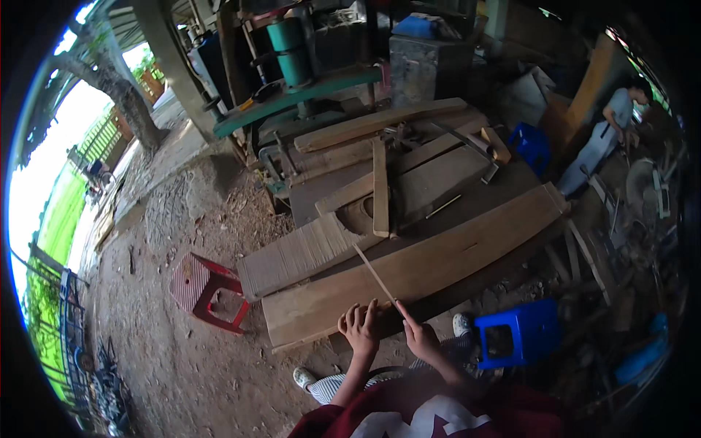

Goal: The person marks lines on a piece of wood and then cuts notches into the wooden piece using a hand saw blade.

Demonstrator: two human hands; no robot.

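Observation:
A long, wide wooden plank (438, 263) lies in front of me on the work table. My left hand (360, 330) rests at its near edge with the fingers spread, holding nothing. In my right hand (421, 340) is a long thin stick (376, 275), gripped near its lower end. The stick slants up and left across the plank, its far tip close to a ridged wooden board (303, 252). Whether it is a plain stick or a slim tool cannot be made out.
A short wooden bar (380, 190), a thin yellowish stick (443, 206) and more boards cover the table. A red stool (212, 292) stands left, a blue stool (517, 334) right. Behind is a green metal press (292, 87). Another person (602, 135) works at far right.

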